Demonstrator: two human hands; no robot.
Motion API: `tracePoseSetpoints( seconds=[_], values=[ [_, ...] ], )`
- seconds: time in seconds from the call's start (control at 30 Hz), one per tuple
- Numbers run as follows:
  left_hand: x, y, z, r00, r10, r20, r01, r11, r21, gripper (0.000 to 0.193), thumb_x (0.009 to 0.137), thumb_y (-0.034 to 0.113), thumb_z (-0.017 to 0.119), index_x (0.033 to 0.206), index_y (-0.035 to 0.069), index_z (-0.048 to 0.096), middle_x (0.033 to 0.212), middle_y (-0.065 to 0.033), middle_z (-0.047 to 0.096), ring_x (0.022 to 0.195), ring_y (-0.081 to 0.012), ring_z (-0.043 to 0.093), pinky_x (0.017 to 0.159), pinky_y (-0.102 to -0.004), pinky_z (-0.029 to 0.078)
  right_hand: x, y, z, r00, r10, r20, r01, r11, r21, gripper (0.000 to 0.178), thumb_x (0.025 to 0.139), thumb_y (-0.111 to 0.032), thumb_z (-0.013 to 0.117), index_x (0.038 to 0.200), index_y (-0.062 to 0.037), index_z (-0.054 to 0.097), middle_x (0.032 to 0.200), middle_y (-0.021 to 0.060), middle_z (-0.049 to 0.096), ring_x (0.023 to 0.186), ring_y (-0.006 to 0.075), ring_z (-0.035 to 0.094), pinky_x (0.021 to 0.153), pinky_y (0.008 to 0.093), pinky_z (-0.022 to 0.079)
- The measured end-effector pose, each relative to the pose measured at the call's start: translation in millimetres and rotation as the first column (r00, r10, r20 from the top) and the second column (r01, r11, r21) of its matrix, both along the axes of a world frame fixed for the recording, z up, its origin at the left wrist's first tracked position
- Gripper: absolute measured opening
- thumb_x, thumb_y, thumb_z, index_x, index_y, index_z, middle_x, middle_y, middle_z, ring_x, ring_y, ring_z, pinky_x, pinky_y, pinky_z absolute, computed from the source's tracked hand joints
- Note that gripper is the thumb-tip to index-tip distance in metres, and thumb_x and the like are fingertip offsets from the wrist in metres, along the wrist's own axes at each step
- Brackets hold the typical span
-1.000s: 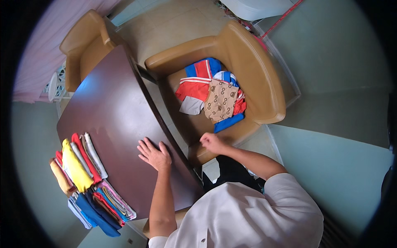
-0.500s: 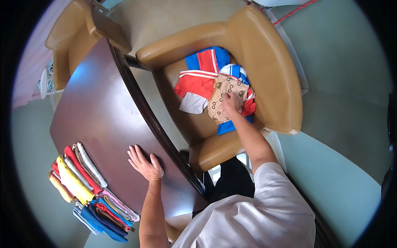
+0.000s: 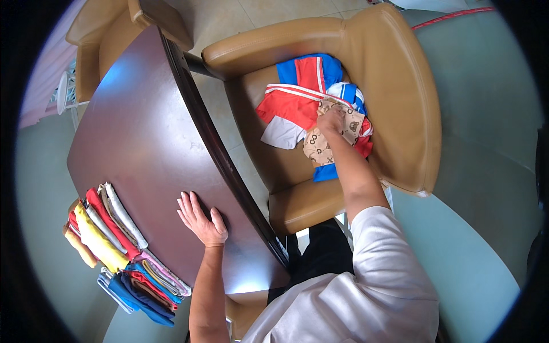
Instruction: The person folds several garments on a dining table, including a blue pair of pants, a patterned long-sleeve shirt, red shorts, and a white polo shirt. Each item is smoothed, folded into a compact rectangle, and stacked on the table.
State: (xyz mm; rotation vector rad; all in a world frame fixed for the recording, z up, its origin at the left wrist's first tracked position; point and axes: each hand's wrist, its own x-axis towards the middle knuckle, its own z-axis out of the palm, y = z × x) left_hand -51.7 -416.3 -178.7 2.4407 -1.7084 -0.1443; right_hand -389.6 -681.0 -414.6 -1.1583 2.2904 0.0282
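My right hand (image 3: 330,120) reaches into the tan armchair (image 3: 394,86), its fingers closed on a beige garment (image 3: 318,147) printed with dark motifs and small bears. That garment is bunched and lies over other clothes on the seat. Beneath and around it are a red, white and blue garment (image 3: 291,104), a blue and white striped piece (image 3: 349,93) and a blue piece (image 3: 325,172). On the dark wooden table (image 3: 137,137), my left hand (image 3: 205,223) rests flat, fingers spread, with nothing in it.
Folded clothes stand packed in two rows at the table's left edge: one row has a yellow piece (image 3: 102,243), the nearer one a navy piece (image 3: 134,294). The table's dark edge (image 3: 211,154) runs between my hands. Another tan chair (image 3: 111,43) stands at the far left.
My right hand has moved from the middle of the beige garment to its far edge, and the garment is more bunched. The view has shifted slightly. My left hand stays on the table.
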Motion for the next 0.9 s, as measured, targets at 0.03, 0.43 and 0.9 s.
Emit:
tracePoseSetpoints(
  seconds=[0.03,0.43,0.9],
  values=[
    [0.1,0.2,-0.4,1.0,0.002,0.003,-0.002,1.0,0.004,0.069,0.099,0.036,0.048,0.159,0.004,0.036,0.168,-0.0169,0.031,0.157,-0.0377,0.023,0.127,-0.0556,0.009,-5.4,1.4,-2.5,1.0,0.02,0.012,-0.02,1.0,-0.01,0.058,0.084,-0.018,0.072,0.133,0.0038,0.052,0.139,0.028,0.057,0.132,0.039,0.054,0.11,0.0425,0.047],
    [-0.1,6.1,-6.5,0.999,0.032,0.035,-0.032,0.999,-0.008,0.07,0.096,0.034,0.052,0.159,0.007,0.038,0.167,-0.0162,0.033,0.157,-0.0356,0.023,0.127,-0.054,0.01,-57.8,148.1,38.3,0.421,-0.525,0.74,0.54,0.8,0.261,0.035,0.088,0.003,0.048,0.12,-0.0037,0.062,0.103,0.0133,0.068,0.077,0.0278,0.071,0.056,0.0407,0.061],
    [3.6,1.5,-19.1,0.998,0.047,0.051,-0.049,0.998,0.042,0.069,0.101,0.035,0.049,0.162,0.008,0.031,0.169,-0.015,0.028,0.158,-0.0338,0.02,0.127,-0.0547,0.01,-110.1,228.2,243.2,0.212,-0.052,0.976,0.439,0.897,-0.048,0.022,0.082,0.006,0.054,0.099,-0.0016,0.065,0.097,0.0046,0.069,0.082,0.0126,0.065,0.075,0.0272,0.054]
  ],
)
